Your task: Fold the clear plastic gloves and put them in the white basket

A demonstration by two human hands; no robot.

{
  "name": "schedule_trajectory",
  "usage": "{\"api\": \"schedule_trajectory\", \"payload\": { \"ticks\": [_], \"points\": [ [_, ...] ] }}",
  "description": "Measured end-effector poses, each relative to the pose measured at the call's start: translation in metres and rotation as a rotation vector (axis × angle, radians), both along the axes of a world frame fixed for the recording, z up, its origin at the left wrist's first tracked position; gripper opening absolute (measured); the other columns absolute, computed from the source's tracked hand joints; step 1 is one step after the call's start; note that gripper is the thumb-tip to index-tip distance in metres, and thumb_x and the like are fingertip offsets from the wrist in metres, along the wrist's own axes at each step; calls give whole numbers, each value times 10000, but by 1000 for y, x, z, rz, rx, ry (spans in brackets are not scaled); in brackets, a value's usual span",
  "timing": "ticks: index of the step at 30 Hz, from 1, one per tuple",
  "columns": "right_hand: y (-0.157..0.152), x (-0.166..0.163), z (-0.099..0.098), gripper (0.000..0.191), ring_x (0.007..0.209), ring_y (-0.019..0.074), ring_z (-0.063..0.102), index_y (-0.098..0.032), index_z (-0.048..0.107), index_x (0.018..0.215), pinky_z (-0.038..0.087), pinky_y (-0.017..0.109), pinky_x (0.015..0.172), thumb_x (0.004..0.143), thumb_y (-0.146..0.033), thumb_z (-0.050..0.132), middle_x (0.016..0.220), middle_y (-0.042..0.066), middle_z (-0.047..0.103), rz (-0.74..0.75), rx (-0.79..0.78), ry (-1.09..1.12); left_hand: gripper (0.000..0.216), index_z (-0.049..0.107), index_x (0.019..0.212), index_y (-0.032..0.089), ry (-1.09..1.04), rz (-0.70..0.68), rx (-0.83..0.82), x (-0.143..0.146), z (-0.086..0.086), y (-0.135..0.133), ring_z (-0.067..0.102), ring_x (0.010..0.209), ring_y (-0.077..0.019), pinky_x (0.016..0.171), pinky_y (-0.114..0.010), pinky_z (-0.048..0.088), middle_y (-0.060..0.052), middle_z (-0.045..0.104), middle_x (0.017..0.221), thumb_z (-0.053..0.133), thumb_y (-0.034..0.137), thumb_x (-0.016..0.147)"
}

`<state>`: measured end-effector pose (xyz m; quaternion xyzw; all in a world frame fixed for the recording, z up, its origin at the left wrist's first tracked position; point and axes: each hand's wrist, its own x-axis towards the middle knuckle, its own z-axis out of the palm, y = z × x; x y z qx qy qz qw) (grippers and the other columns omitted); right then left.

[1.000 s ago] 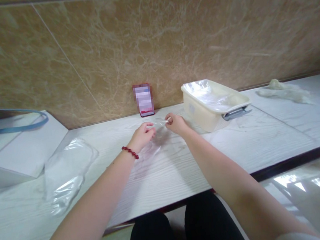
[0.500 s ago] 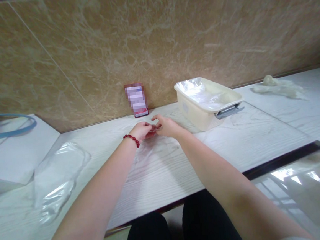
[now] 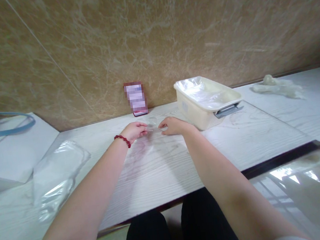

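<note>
Between my two hands, a small piece of clear plastic film (image 3: 152, 125) is stretched just above the table; whether it is a bag I cannot tell. My left hand (image 3: 134, 131), with a red bead bracelet at the wrist, pinches its left side. Thumb and fingers of my right hand (image 3: 172, 126) are closed on its right side. Just behind the hands, a phone-like object (image 3: 136, 98) with a blurred face leans upright against the wall. To the right of my right hand stands a cream plastic bin (image 3: 195, 114) with clear plastic inside.
Flat clear plastic bags (image 3: 60, 173) lie on the table at left, beside a white box (image 3: 8, 160) with a blue strap (image 3: 11, 132) on it. A crumpled translucent bag (image 3: 279, 88) lies far right. Behind runs a marbled brown wall (image 3: 151, 40); the table's dark front edge (image 3: 283, 160) is close to me.
My hands have moved apart, left hand leftward and right hand slightly rightward. The clear film now shows stretched between them; before, the fingertips were together.
</note>
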<state>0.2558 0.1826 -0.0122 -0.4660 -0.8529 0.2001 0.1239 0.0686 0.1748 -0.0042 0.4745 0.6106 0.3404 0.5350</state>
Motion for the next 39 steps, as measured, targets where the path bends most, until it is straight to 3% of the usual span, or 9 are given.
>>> {"api": "schedule_trajectory", "payload": {
  "ticks": [5,10,13,16,26,31,39],
  "points": [
    [-2,-1,2,365,813,140,578,-175,612,999,414,198,708,638,-224,598,935,35,640,31,32,-48,51,551,713,129,26,5,10,5,2,0,543,552,-76,680,-243,481,-11,549,595,501,138,723],
    [-7,-3,9,410,871,154,568,-206,588,1057,402,200,737,650,-257,584,995,32,625,55,28,-111,218,586,730,136,244,-147,76,11,-6,2,551,582,-110,601,-244,475,-25,572,629,523,343,705],
    [-10,-4,13,408,907,170,559,-211,587,1065,397,210,749,661,-265,564,1035,37,611,61,-8,-148,208,599,783,154,424,-246,166,10,-10,3,567,611,-131,579,-235,461,-7,598,665,601,217,585],
    [-12,-4,13,402,879,166,564,-236,585,1064,394,205,709,665,-269,555,1024,22,617,65,-37,-162,292,594,824,149,521,-258,213,7,-11,4,576,637,-137,574,-226,452,-8,608,697,569,110,535],
    [-17,-9,22,235,638,108,530,-190,662,822,320,192,549,753,-203,437,784,14,660,46,41,-212,231,594,774,147,629,-217,286,-3,-6,11,583,673,-133,604,-220,458,-18,621,730,579,125,545],
    [-14,-10,20,270,668,109,530,-187,663,806,330,186,574,779,-191,394,779,7,659,52,88,-162,238,601,773,145,663,-222,295,0,-6,11,587,669,-138,627,-231,459,-18,626,716,556,93,545],
    [-9,-11,11,294,801,131,578,-215,641,972,396,190,694,737,-157,473,925,7,655,5,21,-108,231,596,769,143,708,-301,349,0,-7,12,584,677,-135,624,-220,458,-17,618,699,514,80,563]
  ]
}}
